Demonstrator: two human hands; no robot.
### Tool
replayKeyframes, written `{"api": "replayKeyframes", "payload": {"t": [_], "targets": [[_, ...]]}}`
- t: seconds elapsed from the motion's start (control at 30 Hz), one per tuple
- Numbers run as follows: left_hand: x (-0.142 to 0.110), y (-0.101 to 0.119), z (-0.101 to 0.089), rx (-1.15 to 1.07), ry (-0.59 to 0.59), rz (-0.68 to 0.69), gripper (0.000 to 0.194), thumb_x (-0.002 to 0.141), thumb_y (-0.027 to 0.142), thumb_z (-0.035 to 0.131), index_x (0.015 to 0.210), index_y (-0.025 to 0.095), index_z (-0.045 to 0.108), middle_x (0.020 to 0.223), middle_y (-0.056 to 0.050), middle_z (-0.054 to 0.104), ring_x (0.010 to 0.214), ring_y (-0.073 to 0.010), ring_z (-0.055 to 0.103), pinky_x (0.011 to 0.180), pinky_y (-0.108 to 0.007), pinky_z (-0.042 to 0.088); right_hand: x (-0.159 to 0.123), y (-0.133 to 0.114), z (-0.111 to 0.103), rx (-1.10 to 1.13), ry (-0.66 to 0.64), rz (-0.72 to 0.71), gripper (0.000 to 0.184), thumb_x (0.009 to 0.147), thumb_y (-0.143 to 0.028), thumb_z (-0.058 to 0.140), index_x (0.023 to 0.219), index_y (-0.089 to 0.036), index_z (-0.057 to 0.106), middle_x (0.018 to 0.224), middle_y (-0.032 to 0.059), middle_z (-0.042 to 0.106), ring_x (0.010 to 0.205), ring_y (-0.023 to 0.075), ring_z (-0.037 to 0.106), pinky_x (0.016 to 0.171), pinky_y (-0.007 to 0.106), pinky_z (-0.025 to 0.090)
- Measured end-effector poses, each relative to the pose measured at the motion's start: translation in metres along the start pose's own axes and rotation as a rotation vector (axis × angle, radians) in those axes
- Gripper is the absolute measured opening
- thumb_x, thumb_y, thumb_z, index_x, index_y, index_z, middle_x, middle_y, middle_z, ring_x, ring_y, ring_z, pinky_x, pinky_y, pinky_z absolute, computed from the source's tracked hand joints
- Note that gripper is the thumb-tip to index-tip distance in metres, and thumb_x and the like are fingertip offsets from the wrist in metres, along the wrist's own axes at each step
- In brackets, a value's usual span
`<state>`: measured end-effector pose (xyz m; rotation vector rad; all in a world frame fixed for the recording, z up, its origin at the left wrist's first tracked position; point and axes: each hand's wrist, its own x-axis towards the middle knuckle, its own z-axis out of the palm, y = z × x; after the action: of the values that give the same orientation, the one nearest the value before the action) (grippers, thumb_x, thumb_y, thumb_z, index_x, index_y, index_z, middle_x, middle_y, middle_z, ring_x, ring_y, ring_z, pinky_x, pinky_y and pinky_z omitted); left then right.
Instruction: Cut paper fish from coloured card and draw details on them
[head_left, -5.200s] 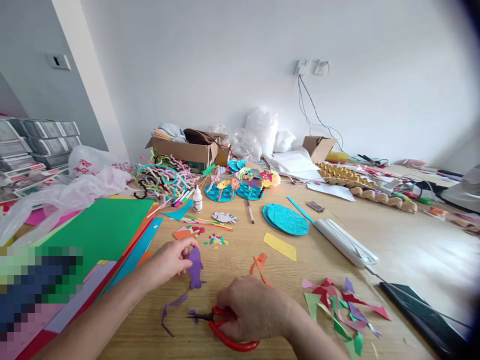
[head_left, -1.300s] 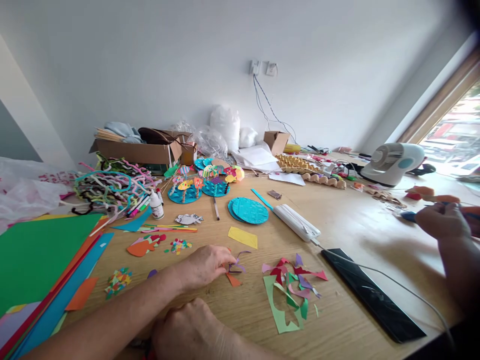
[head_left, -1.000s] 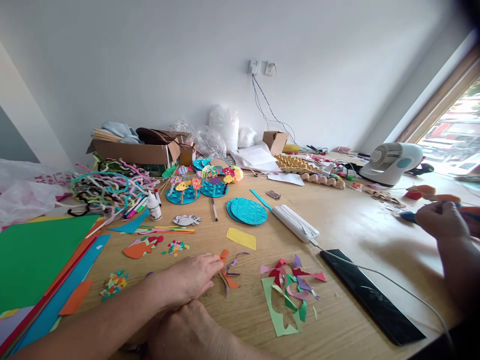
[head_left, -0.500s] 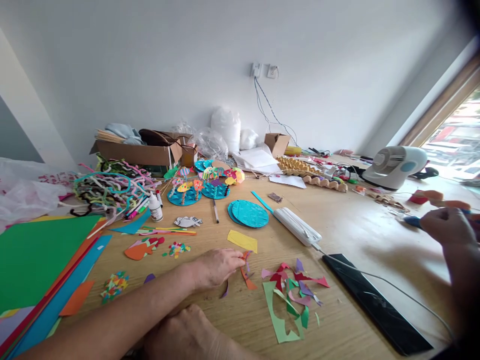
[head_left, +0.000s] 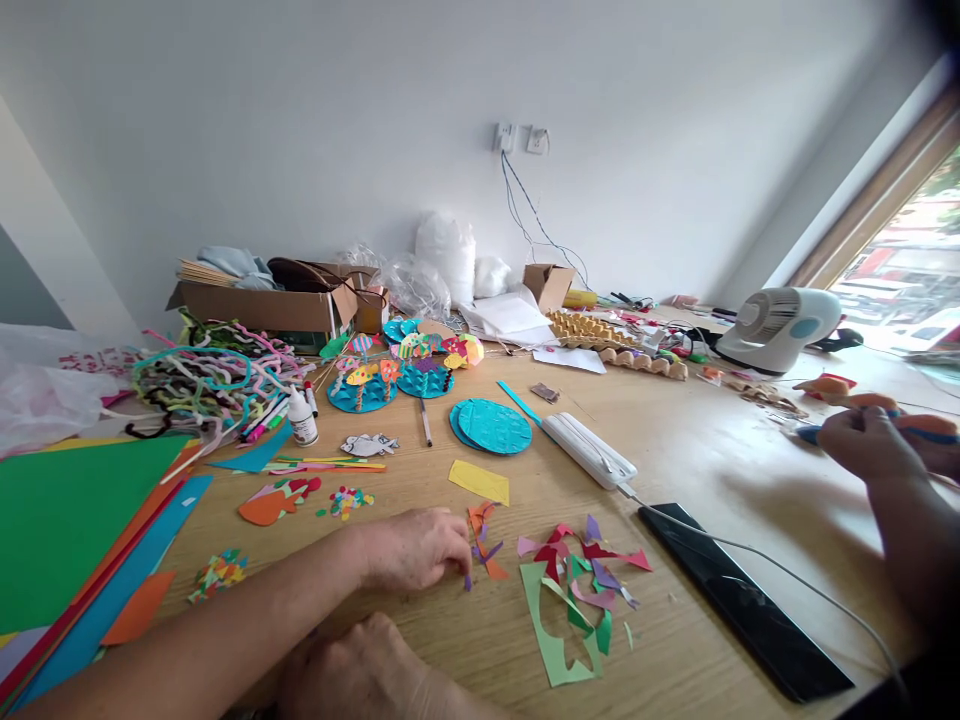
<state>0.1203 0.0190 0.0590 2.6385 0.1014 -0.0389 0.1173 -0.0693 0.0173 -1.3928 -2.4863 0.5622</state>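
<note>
White wall, bright window

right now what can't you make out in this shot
Head view only:
- Right hand: low in frame, back of hand up; whatever is under it is hidden.
- Left hand: fingertips cover part of the orange and purple paper scraps; grip unclear.
- Another person's hand: cut by the right edge, tool blurred.

Wooden table w/ craft stuff all over: colored paper sheets far left, pipe cleaners behind, glue bottle, teal discs, paper scraps (mixed colors), black tablet, small fan far right.
</note>
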Motion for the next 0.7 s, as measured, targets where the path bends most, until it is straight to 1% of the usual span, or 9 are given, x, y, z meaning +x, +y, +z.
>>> {"api": "replayKeyframes", "payload": {"t": [0.07, 0.13, 0.2, 0.27, 0.37, 0.47, 0.53, 0.6, 0.7], "targets": [[0.009, 0.002, -0.002, 0.005, 0.019, 0.006, 0.038, 0.073, -0.006, 0.051, 0.090, 0.021, 0.071, 0.099, -0.002, 0.069, 0.097, -0.0163, 0.061, 0.086, -0.022, 0.043, -0.001, 0.004, 0.008, 0.184, 0.171, -0.036, 0.009, 0.077, -0.023, 0.064, 0.077, -0.016, 0.068, 0.070, 0.0060, 0.071, 0.065, 0.0218, 0.067, 0.056, 0.031, 0.053], [0.017, 0.000, -0.007, 0.012, 0.049, -0.023, 0.039, 0.074, -0.006, 0.050, 0.091, 0.022, 0.070, 0.098, -0.001, 0.070, 0.095, -0.0153, 0.062, 0.084, -0.021, 0.044, -0.002, 0.004, 0.012, 0.249, 0.250, -0.045, 0.013, 0.082, -0.029, 0.063, 0.084, -0.018, 0.067, 0.080, 0.0033, 0.069, 0.075, 0.0219, 0.066, 0.059, 0.030, 0.054], [0.023, -0.006, -0.014, 0.030, 0.106, -0.097, 0.031, 0.079, -0.001, 0.050, 0.090, 0.019, 0.070, 0.094, -0.001, 0.071, 0.088, -0.0147, 0.064, 0.078, -0.020, 0.046, -0.004, 0.003, 0.013, 0.260, 0.292, -0.043, 0.018, 0.086, -0.035, 0.059, 0.092, -0.018, 0.065, 0.089, 0.0018, 0.067, 0.081, 0.0209, 0.065, 0.062, 0.030, 0.054], [0.028, -0.015, -0.020, 0.070, 0.183, -0.202, 0.021, 0.085, 0.008, 0.050, 0.090, 0.016, 0.069, 0.090, -0.003, 0.070, 0.084, -0.0168, 0.065, 0.074, -0.023, 0.048, -0.004, 0.002, 0.014, 0.264, 0.328, -0.043, 0.025, 0.089, -0.037, 0.050, 0.082, -0.019, 0.065, 0.086, -0.0013, 0.068, 0.080, 0.0204, 0.066, 0.058, 0.027, 0.052], [0.037, -0.030, -0.021, 0.154, 0.252, -0.331, 0.017, 0.090, 0.021, 0.052, 0.101, 0.015, 0.063, 0.102, -0.007, 0.065, 0.091, -0.0205, 0.062, 0.080, -0.036, 0.050, -0.002, 0.003, 0.018, 0.255, 0.362, -0.044, 0.040, 0.085, -0.034, 0.035, 0.055, -0.020, 0.057, 0.063, -0.0065, 0.069, 0.067, 0.0181, 0.068, 0.047, 0.023, 0.044], [0.047, -0.040, -0.017, 0.202, 0.222, -0.354, 0.029, 0.089, 0.031, 0.056, 0.115, 0.017, 0.056, 0.118, -0.009, 0.058, 0.099, -0.0225, 0.060, 0.082, -0.044, 0.051, 0.001, 0.006, 0.024, 0.182, 0.371, -0.047, 0.043, 0.083, -0.034, 0.032, 0.048, -0.019, 0.053, 0.051, -0.0067, 0.066, 0.054, 0.0148, 0.067, 0.044, 0.021, 0.042], [0.053, -0.044, -0.014, 0.216, 0.182, -0.348, 0.031, 0.089, 0.031, 0.056, 0.117, 0.018, 0.055, 0.120, -0.009, 0.057, 0.100, -0.0231, 0.059, 0.083, -0.044, 0.051, 0.004, 0.010, 0.027, 0.108, 0.344, -0.060, 0.048, 0.084, -0.035, 0.030, 0.045, -0.020, 0.053, 0.049, -0.0069, 0.066, 0.051, 0.0147, 0.067, 0.044, 0.022, 0.043], [0.059, -0.048, -0.014, 0.223, 0.144, -0.349, 0.031, 0.089, 0.031, 0.056, 0.117, 0.018, 0.055, 0.120, -0.009, 0.057, 0.099, -0.0230, 0.059, 0.082, -0.044, 0.051, 0.005, 0.013, 0.030, 0.066, 0.274, -0.066, 0.050, 0.084, -0.037, 0.031, 0.044, -0.021, 0.057, 0.050, -0.0066, 0.067, 0.053, 0.0160, 0.068, 0.046, 0.023, 0.045], [0.066, -0.054, -0.017, 0.225, 0.093, -0.372, 0.031, 0.090, 0.031, 0.056, 0.117, 0.018, 0.055, 0.120, -0.009, 0.057, 0.099, -0.0229, 0.059, 0.082, -0.044, 0.051, 0.007, 0.018, 0.032, 0.056, 0.179, -0.069, 0.037, 0.079, -0.036, 0.048, 0.050, -0.023, 0.064, 0.054, -0.0031, 0.070, 0.057, 0.0183, 0.069, 0.048, 0.024, 0.048]]}}
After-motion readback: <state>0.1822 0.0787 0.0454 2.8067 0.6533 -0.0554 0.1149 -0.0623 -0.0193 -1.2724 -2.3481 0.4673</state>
